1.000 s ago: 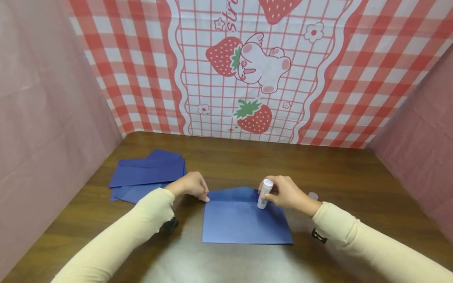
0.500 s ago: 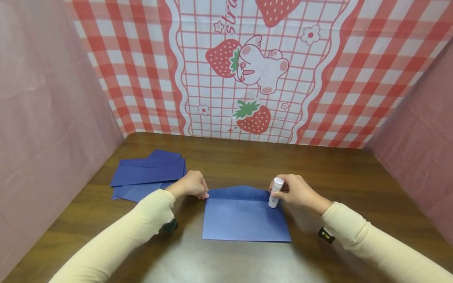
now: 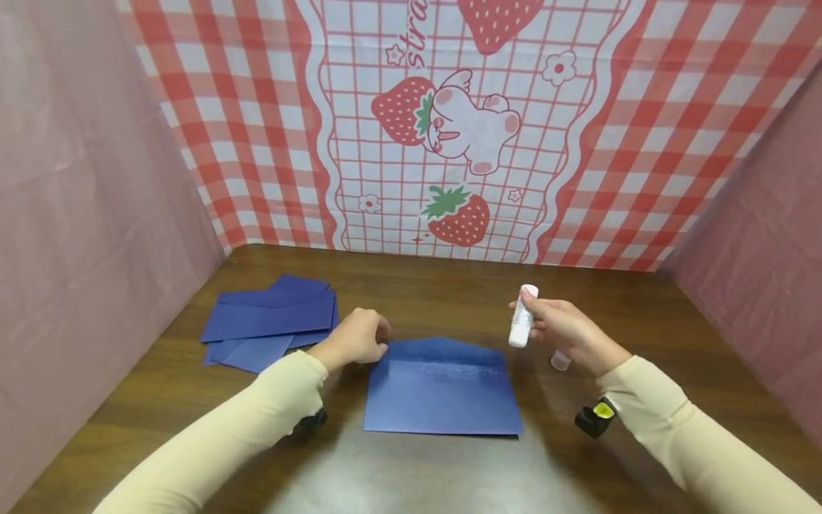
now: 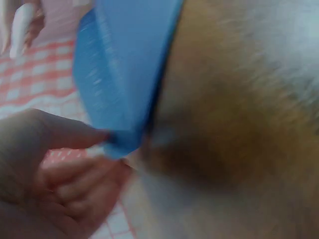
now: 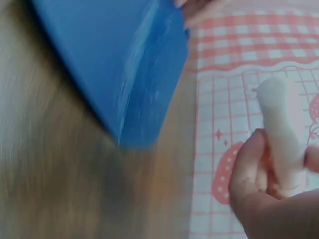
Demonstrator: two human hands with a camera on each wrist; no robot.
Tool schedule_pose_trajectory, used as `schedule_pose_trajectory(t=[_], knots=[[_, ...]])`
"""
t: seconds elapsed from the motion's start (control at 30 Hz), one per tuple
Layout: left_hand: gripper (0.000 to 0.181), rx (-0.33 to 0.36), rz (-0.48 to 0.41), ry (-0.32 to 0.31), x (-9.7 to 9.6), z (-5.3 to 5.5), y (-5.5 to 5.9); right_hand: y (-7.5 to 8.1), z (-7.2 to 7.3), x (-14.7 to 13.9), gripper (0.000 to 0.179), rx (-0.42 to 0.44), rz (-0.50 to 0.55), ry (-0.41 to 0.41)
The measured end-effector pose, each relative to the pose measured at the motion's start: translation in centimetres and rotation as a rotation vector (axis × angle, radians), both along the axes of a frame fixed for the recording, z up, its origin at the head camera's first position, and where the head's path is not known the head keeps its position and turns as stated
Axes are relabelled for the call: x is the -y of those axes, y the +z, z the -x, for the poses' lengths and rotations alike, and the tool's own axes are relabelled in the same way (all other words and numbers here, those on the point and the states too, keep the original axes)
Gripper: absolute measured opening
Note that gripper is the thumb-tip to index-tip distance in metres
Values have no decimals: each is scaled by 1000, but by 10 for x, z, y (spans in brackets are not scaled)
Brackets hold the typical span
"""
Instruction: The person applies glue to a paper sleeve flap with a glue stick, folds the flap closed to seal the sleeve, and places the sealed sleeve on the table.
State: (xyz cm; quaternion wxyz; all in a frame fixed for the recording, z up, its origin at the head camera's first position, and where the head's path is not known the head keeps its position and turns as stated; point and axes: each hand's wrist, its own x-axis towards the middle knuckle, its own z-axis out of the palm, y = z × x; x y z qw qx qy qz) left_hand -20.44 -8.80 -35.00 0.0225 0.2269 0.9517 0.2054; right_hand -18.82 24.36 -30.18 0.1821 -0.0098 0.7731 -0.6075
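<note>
A blue envelope point(image 3: 443, 400) lies on the table with its flap point(image 3: 449, 351) unfolded away from the person. Whitish streaks of glue show along the fold and on the flap. My left hand point(image 3: 359, 337) is at the envelope's far left corner; in the left wrist view the thumb and fingers point(image 4: 75, 137) pinch that flap corner. Raised off to the right of the envelope, my right hand point(image 3: 565, 328) holds a white glue stick point(image 3: 523, 318) between thumb and fingers. In the right wrist view the glue stick point(image 5: 281, 132) tilts, its broad end away from the palm.
Several darker blue envelopes point(image 3: 270, 321) lie in a loose pile at the left. A small pale cap point(image 3: 560, 360) stands on the brown wooden table point(image 3: 411, 278) beneath the right hand. A checked strawberry cloth point(image 3: 475, 128) hangs at the back, pink cloth at both sides.
My right hand has lifted the glue stick off the flap's right end and moved it up and right, uncovering the glue streaks. My left hand stays at the corner, turned slightly.
</note>
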Motion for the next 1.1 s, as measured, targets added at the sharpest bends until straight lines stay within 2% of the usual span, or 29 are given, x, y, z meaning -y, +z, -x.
schedule_pose_trajectory(t=[0.07,0.13,0.2,0.27,0.4,0.53,0.63,0.8,0.93,1.0,1.1], knots=[[18,-52,-35,-46,-5,-1,-5,-3,2,2,43,100,146,33],[16,-90,-66,-83,-8,-4,-9,-7,3,5,43,189,253,65],[13,-135,-73,-103,-10,-6,-12,-9,3,10,46,248,299,79],[13,-187,-60,-126,-10,-10,-14,-10,3,13,44,271,308,85],[14,-306,27,-217,-7,-19,-13,-9,4,20,37,264,233,93],[17,-435,158,-341,-5,-28,-11,-12,6,28,41,284,68,183],[19,-478,214,-383,-4,-31,-12,-18,8,36,40,299,-35,263],[19,-465,216,-383,-4,-32,-15,-33,8,50,32,294,-123,274],[12,-398,203,-388,-4,-33,-14,-42,1,58,33,236,-256,267],[8,-335,174,-361,-5,-32,-10,-42,0,60,35,195,-320,270],[7,-172,55,-284,-14,-27,0,-42,1,62,36,184,-352,273]])
